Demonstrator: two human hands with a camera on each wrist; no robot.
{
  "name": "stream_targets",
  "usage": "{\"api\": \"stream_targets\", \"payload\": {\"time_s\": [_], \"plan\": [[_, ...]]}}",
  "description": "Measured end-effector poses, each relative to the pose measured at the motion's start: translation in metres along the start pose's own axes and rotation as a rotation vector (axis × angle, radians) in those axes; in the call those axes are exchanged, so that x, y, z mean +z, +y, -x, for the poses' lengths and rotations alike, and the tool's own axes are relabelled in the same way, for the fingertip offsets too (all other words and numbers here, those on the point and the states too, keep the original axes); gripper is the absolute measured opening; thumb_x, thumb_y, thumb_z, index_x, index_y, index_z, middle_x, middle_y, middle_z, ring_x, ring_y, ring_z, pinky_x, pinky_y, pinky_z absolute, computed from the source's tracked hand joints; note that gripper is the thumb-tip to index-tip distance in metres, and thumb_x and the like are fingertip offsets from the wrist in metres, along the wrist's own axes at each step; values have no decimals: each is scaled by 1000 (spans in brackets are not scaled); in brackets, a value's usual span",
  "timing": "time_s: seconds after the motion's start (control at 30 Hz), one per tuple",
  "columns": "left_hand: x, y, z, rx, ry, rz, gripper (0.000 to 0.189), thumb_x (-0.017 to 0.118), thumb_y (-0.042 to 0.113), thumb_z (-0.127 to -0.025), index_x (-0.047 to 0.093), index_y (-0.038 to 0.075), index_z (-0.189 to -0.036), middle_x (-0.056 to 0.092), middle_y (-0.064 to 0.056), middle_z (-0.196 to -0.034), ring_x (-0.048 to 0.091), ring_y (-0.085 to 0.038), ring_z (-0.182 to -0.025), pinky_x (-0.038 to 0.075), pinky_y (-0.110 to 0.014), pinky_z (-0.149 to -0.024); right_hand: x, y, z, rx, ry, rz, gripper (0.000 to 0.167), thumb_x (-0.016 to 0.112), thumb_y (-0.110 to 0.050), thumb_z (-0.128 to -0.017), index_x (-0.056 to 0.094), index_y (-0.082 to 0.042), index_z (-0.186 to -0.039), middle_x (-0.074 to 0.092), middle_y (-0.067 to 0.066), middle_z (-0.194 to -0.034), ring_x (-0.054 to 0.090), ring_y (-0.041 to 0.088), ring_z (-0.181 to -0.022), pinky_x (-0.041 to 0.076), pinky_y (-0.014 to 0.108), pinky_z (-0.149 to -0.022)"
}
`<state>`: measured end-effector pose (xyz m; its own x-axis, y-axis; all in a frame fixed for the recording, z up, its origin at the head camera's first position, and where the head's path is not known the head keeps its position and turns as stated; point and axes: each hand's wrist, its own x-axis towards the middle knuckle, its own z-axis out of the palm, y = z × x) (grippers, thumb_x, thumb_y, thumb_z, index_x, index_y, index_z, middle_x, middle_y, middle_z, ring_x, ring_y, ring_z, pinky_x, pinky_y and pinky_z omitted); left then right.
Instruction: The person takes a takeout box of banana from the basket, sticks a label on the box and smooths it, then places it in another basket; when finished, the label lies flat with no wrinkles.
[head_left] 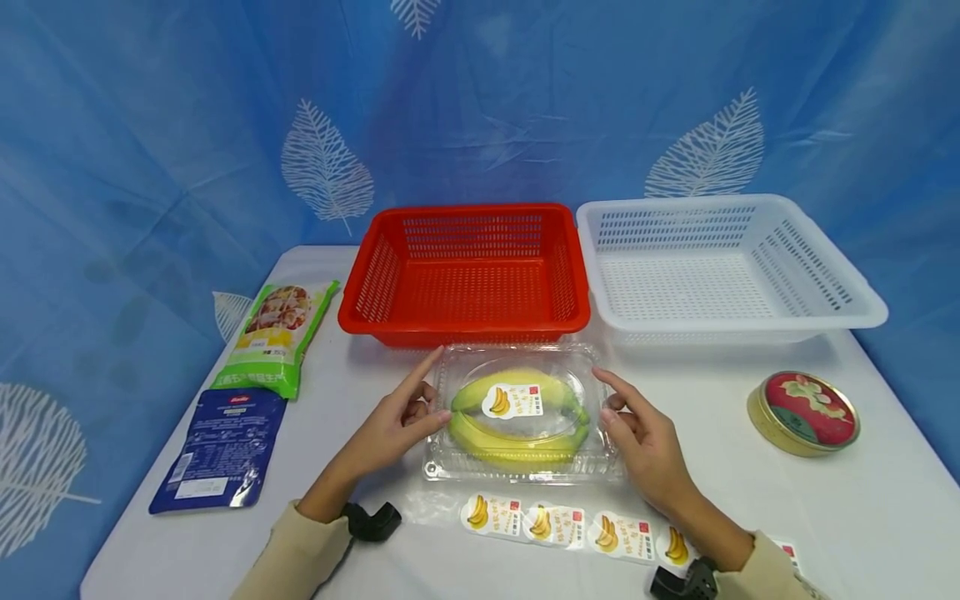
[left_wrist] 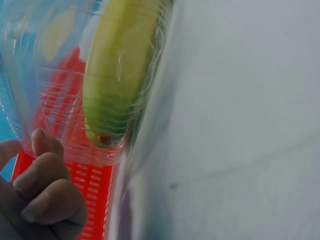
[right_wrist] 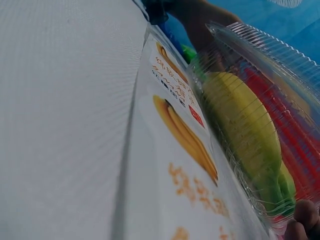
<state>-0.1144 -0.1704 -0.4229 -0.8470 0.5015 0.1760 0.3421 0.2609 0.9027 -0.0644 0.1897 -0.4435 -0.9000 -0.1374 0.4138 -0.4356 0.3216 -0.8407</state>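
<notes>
In the head view, a clear plastic clamshell box with bananas inside sits between the two hands. Its lid is down and bears a banana sticker. My left hand touches the box's left side, index finger straight toward the far corner, thumb at the side, the other fingers curled in. At the right side, my right hand mirrors it, with index finger and thumb spread along the edge. The right wrist view shows only fingertips by the box's end. A strip of banana stickers lies in front of the box.
Behind the box stand a red basket and a white basket. On the left lie a green food packet and a dark blue pouch. A round tin with a red lid is at the right.
</notes>
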Motion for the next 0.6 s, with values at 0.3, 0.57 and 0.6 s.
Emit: {"api": "stream_targets", "payload": {"time_s": [0.3, 0.57, 0.6], "plan": [[1, -1, -1, 11, -11, 4, 76, 68, 9, -98, 31, 26, -162, 51, -8, -91, 36, -9, -60, 32, -25, -53, -2, -3, -2, 56, 28, 50, 53, 53, -2, -103, 45, -18, -153, 59, 2, -94, 41, 5, -46, 38, 25, -48], [1, -2, 0, -8, -9, -2, 75, 68, 11, -98, 32, 27, -161, 51, -8, -93, 36, -9, -61, 33, -25, -53, -7, -7, -6, 102, 90, 44, 49, 50, 1, -104, 48, -16, -150, 62, 2, -83, 54, 14, -56, 45, 25, -53], [1, -2, 0, -11, -9, -3, 75, 68, 11, -98, 33, 27, -161, 51, -8, -93, 36, -9, -61, 33, -25, -53, -8, -8, -6, 110, 96, 45, 48, 50, 1, -104, 49, -15, -150, 62, 3, -82, 55, 15, -57, 46, 25, -54]]}}
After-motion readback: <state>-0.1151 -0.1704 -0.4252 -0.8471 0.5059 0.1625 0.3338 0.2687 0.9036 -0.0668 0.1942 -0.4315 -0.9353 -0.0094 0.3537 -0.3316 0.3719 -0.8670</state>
